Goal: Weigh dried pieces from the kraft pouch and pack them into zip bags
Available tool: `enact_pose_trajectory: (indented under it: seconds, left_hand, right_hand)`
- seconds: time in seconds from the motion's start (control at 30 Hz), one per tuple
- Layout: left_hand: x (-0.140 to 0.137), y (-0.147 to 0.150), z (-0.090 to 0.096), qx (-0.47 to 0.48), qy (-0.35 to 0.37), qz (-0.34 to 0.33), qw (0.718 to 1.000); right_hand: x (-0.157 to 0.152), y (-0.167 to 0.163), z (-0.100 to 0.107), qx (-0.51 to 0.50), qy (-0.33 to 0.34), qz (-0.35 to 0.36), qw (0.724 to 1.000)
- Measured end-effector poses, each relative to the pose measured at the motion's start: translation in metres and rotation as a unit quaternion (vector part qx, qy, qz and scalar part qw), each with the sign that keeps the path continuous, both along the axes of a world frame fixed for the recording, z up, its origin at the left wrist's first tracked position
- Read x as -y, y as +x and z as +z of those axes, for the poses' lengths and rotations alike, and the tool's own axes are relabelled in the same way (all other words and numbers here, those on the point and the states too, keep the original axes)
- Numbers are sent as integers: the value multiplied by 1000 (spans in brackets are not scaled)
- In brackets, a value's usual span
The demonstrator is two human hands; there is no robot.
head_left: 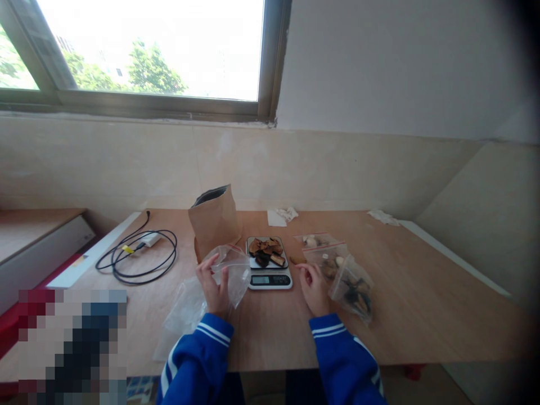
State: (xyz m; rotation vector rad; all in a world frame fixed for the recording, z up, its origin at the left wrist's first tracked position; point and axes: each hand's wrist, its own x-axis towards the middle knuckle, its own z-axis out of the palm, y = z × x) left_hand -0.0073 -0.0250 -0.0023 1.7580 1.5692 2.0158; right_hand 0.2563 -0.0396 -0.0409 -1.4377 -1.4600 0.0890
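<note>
My left hand (214, 284) has its thumb and fingers at a clear zip bag (239, 273), holding it near its mouth. My right hand (313, 286) is closed at the right side of a white kitchen scale (288, 281), its index finger pointing left. A thin brown sliver (294, 260) shows by its fingertips; whether they grip it is unclear. On the scale's dark platform lie dried brown slices (265, 247), some dark-edged, perhaps mushroom. The scale's display (260, 280) is lit, its digits too small to read.
A brown paper pouch (215, 222) stands behind my left hand, its top open. More clear plastic bags (179, 315) lie left. Filled zip bags (356, 292) overlap at right. A coiled black cable (116, 275), a white adapter (151, 239) and crumpled tissue (288, 214) rest on the table.
</note>
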Motion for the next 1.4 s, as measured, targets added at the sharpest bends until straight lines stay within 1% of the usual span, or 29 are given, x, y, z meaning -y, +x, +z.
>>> enact_pose_trajectory:
  seconds: [0.17, 0.37, 0.53, 0.7, 0.87, 0.97, 1.03, 1.1, 1.2, 1.27, 1.3, 1.33, 1.37, 1.4]
  left_hand:
    - [2, 0, 1, -11, -1, -30, 999]
    - [0, 0, -1, -17, -27, -45, 998]
    - [-2, 1, 0, -11, -8, -60, 998]
    - [-5, -1, -2, 5, -9, -77, 997]
    - [-4, -3, -3, 0, -13, -99, 995]
    - [-3, -2, -1, 7, -14, -99, 995]
    - [-2, 0, 1, -2, -12, -82, 997]
    - [1, 1, 3, -28, -2, -53, 998]
    - [5, 0, 5, -65, 4, -13, 998]
    - [6, -2, 3, -87, -7, 6, 996]
    - [6, -3, 1, -98, -19, 10, 995]
    - [5, -4, -2, -109, -32, 5, 994]
    - [3, -5, -4, -117, -48, -8, 992]
    - [0, -6, -7, -119, -64, -25, 990]
  right_hand:
    - [0, -2, 2, 18, 2, 13, 1000]
    - [-4, -16, 8, 109, 39, 31, 993]
    - [-7, -24, 7, 162, 27, 39, 986]
    - [-7, -25, 7, 174, 25, 42, 983]
    - [-3, -25, 7, 179, 18, 47, 983]
    - [-1, -29, 13, 159, 31, 47, 986]
    - [-2, -37, 27, 140, 47, 54, 988]
    - [-5, -52, 53, 126, 66, 70, 987]
    - [-19, -84, 111, 128, 113, 115, 979]
    - [-33, -108, 151, 152, 145, 151, 966]
    - [-42, -120, 168, 167, 152, 165, 960]
    - [-50, -132, 180, 181, 151, 177, 955]
    - [-59, -143, 188, 191, 152, 187, 952]
    - [-68, -154, 192, 197, 146, 193, 950]
